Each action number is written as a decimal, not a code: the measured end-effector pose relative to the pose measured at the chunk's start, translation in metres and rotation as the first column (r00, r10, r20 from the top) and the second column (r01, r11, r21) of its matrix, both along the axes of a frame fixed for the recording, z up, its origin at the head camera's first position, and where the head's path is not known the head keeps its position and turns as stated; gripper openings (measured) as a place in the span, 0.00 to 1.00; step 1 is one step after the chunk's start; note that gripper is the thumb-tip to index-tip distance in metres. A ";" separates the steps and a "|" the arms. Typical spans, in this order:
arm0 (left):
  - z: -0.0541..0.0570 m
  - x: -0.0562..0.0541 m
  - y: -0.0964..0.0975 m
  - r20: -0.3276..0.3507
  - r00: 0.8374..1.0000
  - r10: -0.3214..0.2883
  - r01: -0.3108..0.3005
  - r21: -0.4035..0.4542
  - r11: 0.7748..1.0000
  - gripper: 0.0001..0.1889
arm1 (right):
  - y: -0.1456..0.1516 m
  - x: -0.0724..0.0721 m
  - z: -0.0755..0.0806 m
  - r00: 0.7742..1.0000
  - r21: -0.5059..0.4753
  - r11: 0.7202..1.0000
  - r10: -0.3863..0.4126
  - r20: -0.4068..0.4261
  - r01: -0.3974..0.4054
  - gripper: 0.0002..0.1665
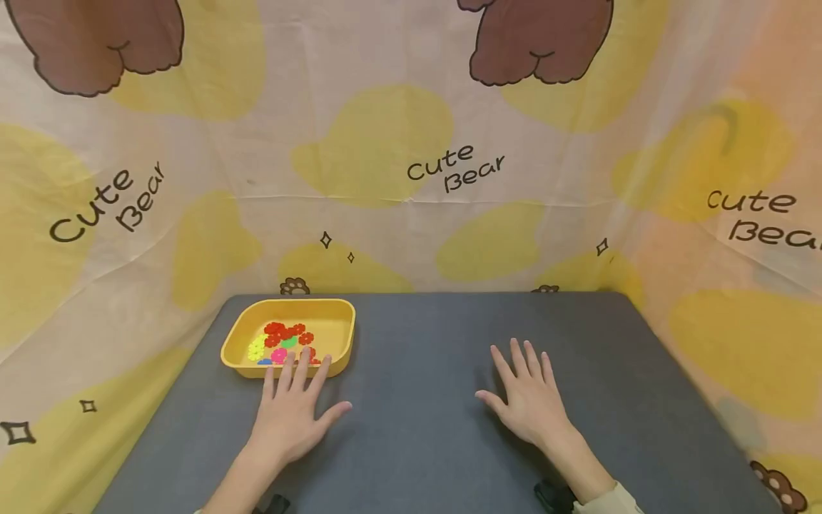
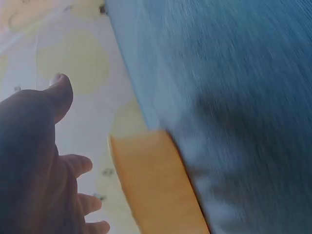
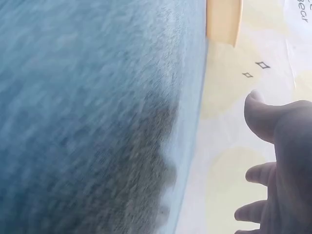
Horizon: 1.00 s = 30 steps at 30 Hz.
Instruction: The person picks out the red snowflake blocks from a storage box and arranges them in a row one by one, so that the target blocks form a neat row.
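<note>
A yellow tray (image 1: 334,314) stands at the back left of the grey table, with small flower-shaped pieces inside. Red pieces (image 1: 275,330) make up most of them, beside yellow pieces (image 1: 255,348), a pink piece (image 1: 279,355), a green one (image 1: 290,343) and a blue one (image 1: 265,362). My left hand (image 1: 292,421) has its fingers spread, and their tips overlap the tray's near rim in the head view. In the left wrist view the tray's side (image 2: 156,180) shows beyond that hand. My right hand (image 1: 529,403) hovers over the right half of the table, fingers spread, holding nothing.
The grey table (image 1: 417,400) spans the space in front of me. A printed cloth (image 1: 385,143) with bears and lettering hangs behind it and along both sides. Dark wrist straps (image 1: 554,494) show near the bottom edge.
</note>
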State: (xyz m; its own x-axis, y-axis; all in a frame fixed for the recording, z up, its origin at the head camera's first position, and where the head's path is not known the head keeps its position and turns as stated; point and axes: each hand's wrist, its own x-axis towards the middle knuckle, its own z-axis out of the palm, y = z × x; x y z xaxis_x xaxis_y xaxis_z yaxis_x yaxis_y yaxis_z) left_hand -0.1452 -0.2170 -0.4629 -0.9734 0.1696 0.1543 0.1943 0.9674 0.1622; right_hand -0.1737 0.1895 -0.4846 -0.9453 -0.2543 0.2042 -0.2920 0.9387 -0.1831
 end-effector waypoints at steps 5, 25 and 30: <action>0.002 0.006 -0.021 -0.005 1.000 0.031 -0.031 0.011 0.999 0.48 | -0.008 -0.006 -0.001 1.000 0.010 1.000 0.012 -0.010 -0.012 0.51; -0.004 0.007 -0.093 -0.106 0.987 0.124 -0.118 0.066 0.991 0.40 | -0.088 -0.040 0.007 0.981 -0.070 0.979 0.194 0.023 -0.192 0.47; -0.008 0.001 -0.114 -0.186 0.970 0.159 -0.147 0.077 0.986 0.36 | -0.111 -0.050 0.012 0.971 -0.113 0.967 0.235 0.048 -0.228 0.46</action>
